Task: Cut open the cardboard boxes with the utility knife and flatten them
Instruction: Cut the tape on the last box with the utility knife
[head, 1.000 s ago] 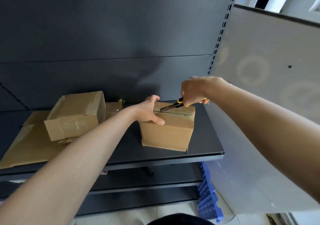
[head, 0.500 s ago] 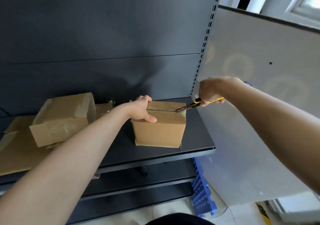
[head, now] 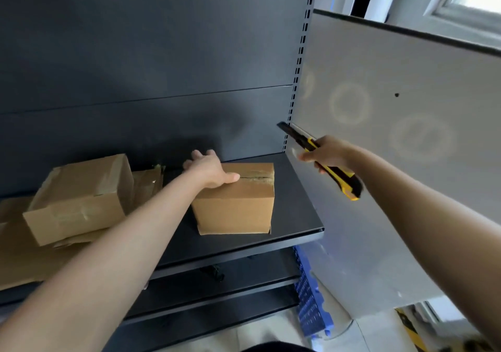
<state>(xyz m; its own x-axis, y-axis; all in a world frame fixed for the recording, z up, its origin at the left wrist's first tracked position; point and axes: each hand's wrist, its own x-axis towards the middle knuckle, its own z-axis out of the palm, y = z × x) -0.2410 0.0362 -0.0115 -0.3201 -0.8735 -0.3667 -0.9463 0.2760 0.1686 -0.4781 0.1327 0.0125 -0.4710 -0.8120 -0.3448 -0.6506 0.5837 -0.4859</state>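
A small cardboard box stands on the dark shelf, its top tape seam slit along the middle. My left hand lies flat on the box's top left part, fingers spread. My right hand grips a yellow and black utility knife in the air to the right of the box, blade end pointing up and left, clear of the cardboard. A second, larger taped box sits further left, resting on flattened cardboard.
A grey side panel closes the shelf on the right, with a slotted upright at its edge. Lower shelves lie below. A blue plastic crate stands on the floor at the lower right.
My right hand drew the knife along the seam to the box's right end, then lifted it up and away to the right. My left hand stayed on the box top.
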